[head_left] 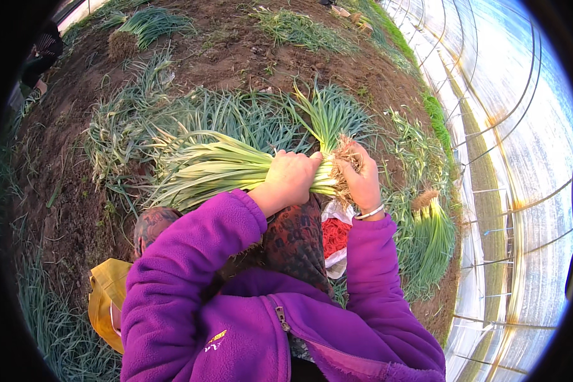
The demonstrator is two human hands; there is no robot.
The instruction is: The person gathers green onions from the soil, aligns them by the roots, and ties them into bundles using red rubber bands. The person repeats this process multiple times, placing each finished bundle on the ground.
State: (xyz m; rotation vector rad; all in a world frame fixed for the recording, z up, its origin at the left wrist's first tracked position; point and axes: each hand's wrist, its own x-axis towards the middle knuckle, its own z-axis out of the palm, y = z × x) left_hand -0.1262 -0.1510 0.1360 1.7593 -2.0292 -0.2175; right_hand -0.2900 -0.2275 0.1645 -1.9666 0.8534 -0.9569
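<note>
My left hand [291, 179] is closed around the pale stems of a bundle of leafy green plants [219, 164], like leeks or garlic greens, held sideways above my knees. The long leaves spread to the left. At the bundle's root end, my right hand [363, 179] has its fingers bent against the brown, stringy roots [346, 167]. Just beyond the roots, another bunch of greens [332, 114] lies with its leaves pointing away from me. Below my right hand, a white bag [336, 272] lies open with many red rubber bands [335, 236] in it.
Loose greens [238, 112] lie on the soil in front. A bundle with roots [432, 238] is at the right, another [153, 26] at the far left. A yellow cloth or bag [107, 281] is by my left side. Plastic greenhouse sheeting [530, 191] curves along the right. A person [43, 57] is at the upper left.
</note>
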